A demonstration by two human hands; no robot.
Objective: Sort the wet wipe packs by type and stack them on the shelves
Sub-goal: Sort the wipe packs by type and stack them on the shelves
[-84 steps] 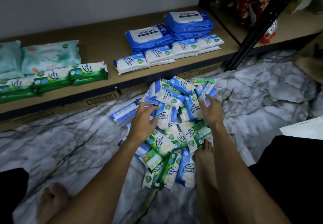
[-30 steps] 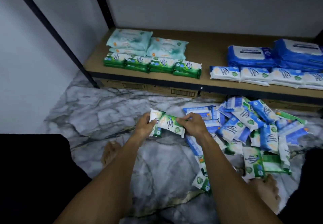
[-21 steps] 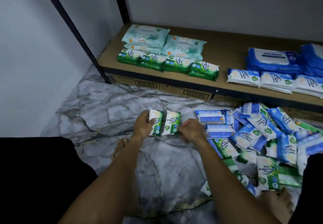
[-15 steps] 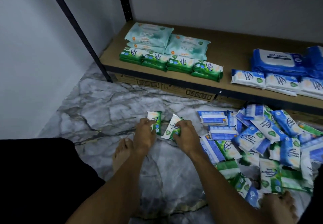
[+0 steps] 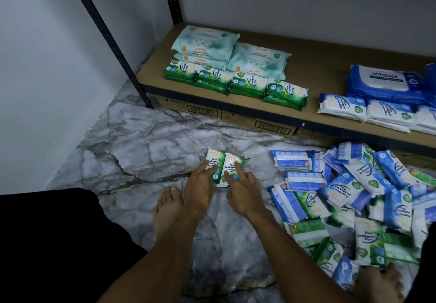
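Two small green pine wipe packs lie side by side on the marble floor, the left pack and the right pack. My left hand rests on the left pack with straight fingers. My right hand touches the right pack with extended fingers. A mixed pile of blue and green packs lies to the right on the floor. On the wooden shelf stand green pine packs, pale teal packs, small blue-white packs and large blue packs.
A black shelf post slants down to the floor on the left. Flat cardboard boxes sit under the shelf. My bare feet are on the floor, one beside my left hand and one at the pile's near edge.
The two green packs went from held in the air to lying on the floor side by side. Both hands loosened their grip and now lie flat on them.
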